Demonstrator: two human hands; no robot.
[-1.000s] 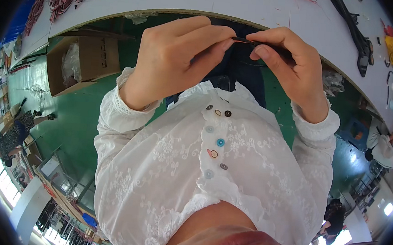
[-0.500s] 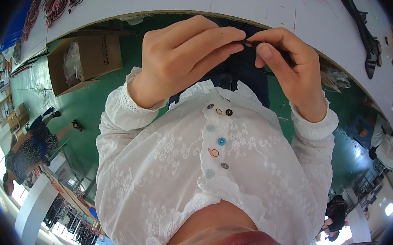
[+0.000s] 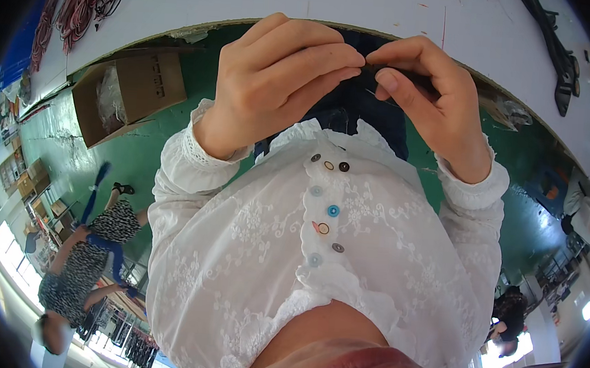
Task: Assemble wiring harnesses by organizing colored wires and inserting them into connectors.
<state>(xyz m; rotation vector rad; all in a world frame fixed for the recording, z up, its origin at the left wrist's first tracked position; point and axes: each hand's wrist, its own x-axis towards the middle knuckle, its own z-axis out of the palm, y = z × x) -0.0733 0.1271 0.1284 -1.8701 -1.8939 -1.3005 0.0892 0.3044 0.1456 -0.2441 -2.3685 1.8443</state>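
My left hand (image 3: 285, 81) is closed just off the table's front edge, its thumb and fingers pressed together. Close beside it, my right hand (image 3: 445, 92) has its forefinger and thumb curled toward the left fingertips. A thin dark wire (image 3: 369, 67) shows in the small gap between the two hands. Most of it is hidden by the fingers, and its ends are too small to make out. Both hands are at about the same height, fingertips almost touching.
The white table (image 3: 362, 7) curves across the front. Bundles of red and black wires (image 3: 81, 8) lie at its far left, a black strap-like harness (image 3: 554, 52) at the right. An opened cardboard box (image 3: 134, 91) stands below on the left. A person (image 3: 91, 259) is behind on the left.
My left hand has risen slightly and the fingertips have shifted a little; less of the dark wire shows between them. The person on the left has moved closer.
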